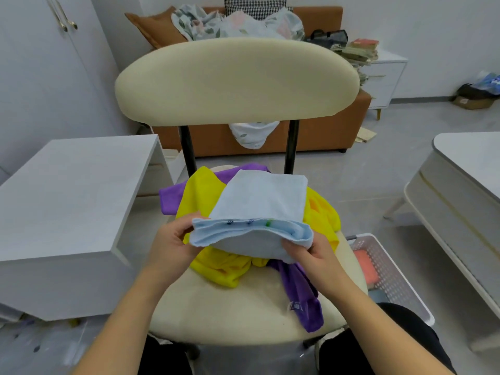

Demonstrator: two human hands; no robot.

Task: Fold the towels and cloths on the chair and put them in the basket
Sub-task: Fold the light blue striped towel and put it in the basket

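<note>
Over chair [230,315] | blue towel [259,201] | near edge in left grip [173,244], right grip [311,255]

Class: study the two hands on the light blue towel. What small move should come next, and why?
Probably carry the gripped near edge forward onto the far edge. The left hand and right hand each pinch a near corner of the light blue towel, which lies spread over the yellow cloth.

The blue towel [257,201] is soft, fuzzy cloth (so are the yellow cloth [200,196] and purple cloth [300,293]). The basket [389,266] is white plastic with holes.
</note>
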